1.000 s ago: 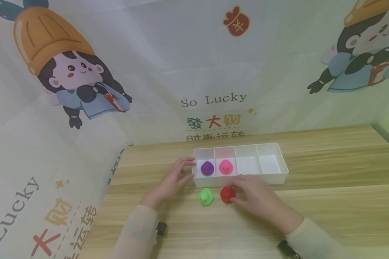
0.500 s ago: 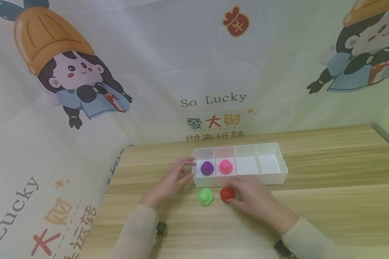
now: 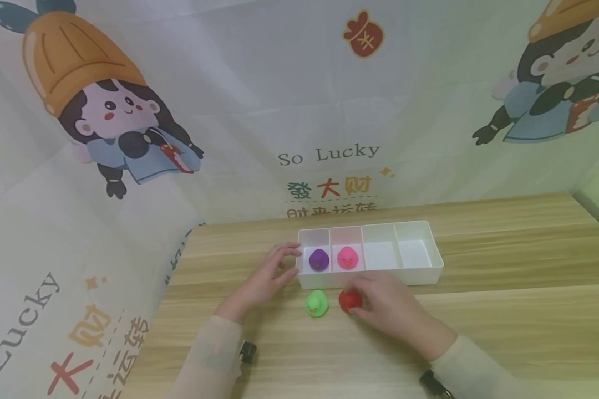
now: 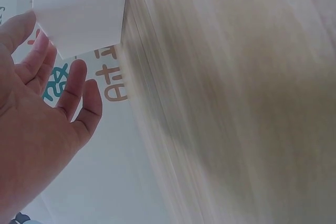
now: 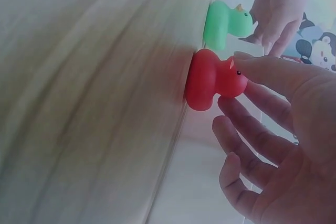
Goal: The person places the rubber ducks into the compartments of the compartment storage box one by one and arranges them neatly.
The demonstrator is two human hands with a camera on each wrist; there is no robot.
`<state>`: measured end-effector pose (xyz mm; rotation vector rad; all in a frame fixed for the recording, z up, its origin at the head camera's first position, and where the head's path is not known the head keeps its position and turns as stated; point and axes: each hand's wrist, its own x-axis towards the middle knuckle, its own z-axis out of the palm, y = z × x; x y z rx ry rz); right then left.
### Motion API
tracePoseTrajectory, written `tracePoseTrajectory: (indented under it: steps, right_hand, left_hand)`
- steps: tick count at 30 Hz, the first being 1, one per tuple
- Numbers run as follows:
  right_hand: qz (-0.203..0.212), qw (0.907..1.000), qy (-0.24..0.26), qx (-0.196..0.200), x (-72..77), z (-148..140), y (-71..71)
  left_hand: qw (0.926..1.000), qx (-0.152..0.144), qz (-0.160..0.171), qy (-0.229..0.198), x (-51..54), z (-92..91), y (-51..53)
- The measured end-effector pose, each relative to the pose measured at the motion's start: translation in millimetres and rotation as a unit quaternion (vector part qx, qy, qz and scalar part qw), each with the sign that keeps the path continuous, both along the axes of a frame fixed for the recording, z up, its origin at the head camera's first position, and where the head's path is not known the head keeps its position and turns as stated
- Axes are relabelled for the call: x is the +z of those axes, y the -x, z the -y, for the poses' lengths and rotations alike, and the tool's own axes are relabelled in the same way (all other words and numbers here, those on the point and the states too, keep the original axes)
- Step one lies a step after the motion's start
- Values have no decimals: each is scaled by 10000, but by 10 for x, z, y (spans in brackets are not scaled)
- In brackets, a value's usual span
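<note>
Lettering (image 3: 329,154) on the white backdrop (image 3: 259,100) read clearest in my head feed: "So Lucky", with the coloured characters 發大财 below. The row beneath was cut off along its foot by the far edge of the wooden surface (image 3: 504,266), and at the left border another "Lucky" (image 3: 20,324) ran slantwise. My left wrist feed caught only scraps of print, and its top border cropped the white tray (image 3: 319,281). That tray had four compartments; I made out a purple duck (image 3: 319,260) in the leftmost and a pink duck (image 3: 348,258) in the next. In front of it, on the surface, sat the red duck (image 3: 350,302). The right hand (image 3: 390,306) had its grip drawn in on it, thumb and fingertips pinching the head; from above they hid part of the duck, but the right wrist feed showed me one eye. Just beside it, apart, sat a green duck (image 3: 316,303). The left hand (image 3: 262,280) was at the tray's left end, its grip relaxed and part-way spread; how firmly it touched there, I couldn't tell.
</note>
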<state>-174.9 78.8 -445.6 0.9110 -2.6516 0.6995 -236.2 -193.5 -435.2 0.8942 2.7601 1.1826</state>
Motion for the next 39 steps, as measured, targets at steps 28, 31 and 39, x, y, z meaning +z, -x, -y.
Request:
tracePoseTrajectory:
  steps: [28, 31, 39]
  right_hand:
    - [167, 9997, -9, -185, -8, 67, 7]
    - [165, 9997, 55, -158, -19, 68, 3]
    - [215, 9996, 73, -186, -17, 54, 6]
  left_hand:
    - [9999, 117, 42, 89, -9, -2, -1]
    - [9999, 116, 48, 101, -15, 5, -1]
    - [9998, 120, 97, 95, -24, 6, 8]
